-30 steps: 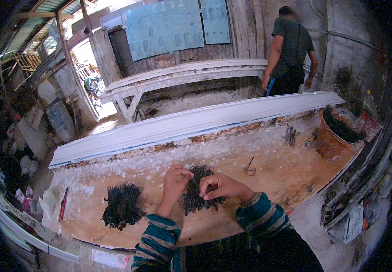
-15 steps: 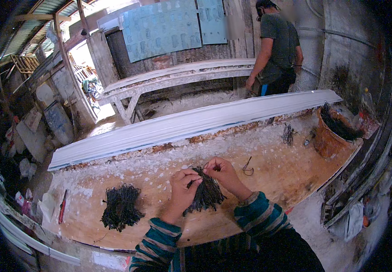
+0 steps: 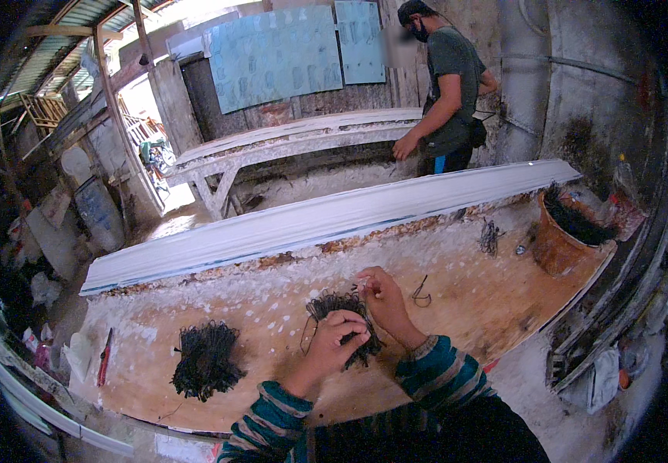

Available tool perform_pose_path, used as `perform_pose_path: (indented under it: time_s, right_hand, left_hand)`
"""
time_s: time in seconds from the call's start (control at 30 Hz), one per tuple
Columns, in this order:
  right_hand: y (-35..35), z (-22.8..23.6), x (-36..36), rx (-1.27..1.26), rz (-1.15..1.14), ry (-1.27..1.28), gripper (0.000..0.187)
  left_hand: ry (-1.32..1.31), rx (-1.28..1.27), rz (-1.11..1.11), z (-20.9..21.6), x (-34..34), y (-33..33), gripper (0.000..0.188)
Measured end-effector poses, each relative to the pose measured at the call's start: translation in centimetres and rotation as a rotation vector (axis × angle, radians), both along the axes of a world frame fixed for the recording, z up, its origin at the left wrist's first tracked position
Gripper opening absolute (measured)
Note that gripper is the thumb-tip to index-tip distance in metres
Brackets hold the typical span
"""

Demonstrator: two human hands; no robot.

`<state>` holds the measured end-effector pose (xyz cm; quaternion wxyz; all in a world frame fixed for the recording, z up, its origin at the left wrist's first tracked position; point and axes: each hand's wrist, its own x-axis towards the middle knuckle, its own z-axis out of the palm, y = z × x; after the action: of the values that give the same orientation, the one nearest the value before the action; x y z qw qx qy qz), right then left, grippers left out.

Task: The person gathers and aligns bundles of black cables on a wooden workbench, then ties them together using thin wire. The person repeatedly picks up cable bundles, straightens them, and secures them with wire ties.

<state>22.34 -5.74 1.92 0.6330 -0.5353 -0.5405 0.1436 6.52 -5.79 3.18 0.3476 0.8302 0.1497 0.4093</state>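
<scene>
A bundle of thin black looped wires (image 3: pixel 334 302) lies on the wooden board in front of me. My left hand (image 3: pixel 332 343) is closed over its lower part, thumb against fingertips, hiding much of it. One thin wire arcs out on that hand's left side. Just beyond the bundle's right edge, my right hand (image 3: pixel 386 302) is raised with thumb and finger pinched; whatever is between them is too small to make out. Another tied black wire bundle (image 3: pixel 207 360) rests to the left. A loose bent wire (image 3: pixel 421 295) lies right of my right hand.
A long white moulding (image 3: pixel 334 218) spans the board's far side. At right stand an orange bucket (image 3: pixel 554 251) of black wires and a small wire tangle (image 3: pixel 490 237). A red cutter (image 3: pixel 104 357) lies far left. Behind, a person (image 3: pixel 449 85) stands by a long bench (image 3: pixel 229 160).
My left hand has slid down over the bundle, and my right hand has drawn apart from it. The person behind has moved left along the bench.
</scene>
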Motion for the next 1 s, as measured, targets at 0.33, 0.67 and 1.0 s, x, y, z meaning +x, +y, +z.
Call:
perform_pose_path:
  time_s: [0.33, 0.67, 1.0]
  right_hand:
    - [-0.2, 0.1, 0.2, -0.069, 0.039, -0.13, 0.01]
    - [0.0, 0.4, 1.1, 0.113, -0.177, -0.257, 0.011]
    - [-1.0, 1.5, 0.1, 0.004, -0.099, -0.49, 0.014]
  left_hand:
    - [-0.001, -0.304, -0.222, 0.8, -0.7, 0.4, 0.014]
    - [-0.191, -0.403, 0.21, 2.0, -1.5, 0.9, 0.011]
    - [-0.372, -0.201, 0.545, -0.7, -3.1, 5.2, 0.01]
